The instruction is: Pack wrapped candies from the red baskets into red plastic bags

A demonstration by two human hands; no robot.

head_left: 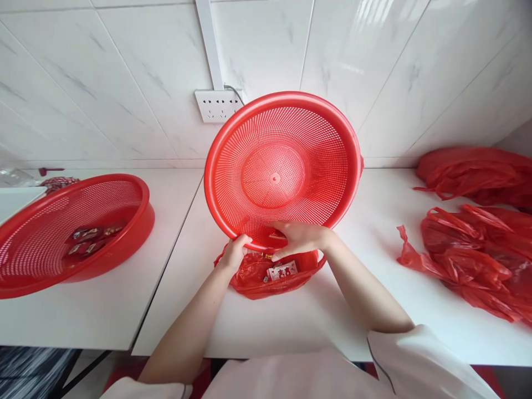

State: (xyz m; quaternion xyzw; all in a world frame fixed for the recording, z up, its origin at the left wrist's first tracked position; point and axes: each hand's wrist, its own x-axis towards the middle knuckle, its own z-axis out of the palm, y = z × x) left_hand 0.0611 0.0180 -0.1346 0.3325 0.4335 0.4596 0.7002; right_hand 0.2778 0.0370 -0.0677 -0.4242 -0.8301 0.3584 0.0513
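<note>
A red plastic mesh basket (274,124) is tilted steeply, its inside facing me and its low rim over an open red plastic bag (286,287). My left hand (235,254) is closed on the basket's lower left rim, close to the bag's edge; whether it also pinches the bag I cannot tell. My right hand (301,239) reaches over the lower rim with fingers and thumb spread. Beside its fingers lies a small red and gold wrapped piece (277,236). In the bag are a white box with red print (283,270) and some small items, partly hidden.
On the left table stands another red mesh basket (141,221) holding several small wrapped pieces (89,238). Red plastic bags (474,249) lie at the right. A socket panel (218,105) with a cable is on the tiled wall behind. A gap (166,266) separates the two white tables.
</note>
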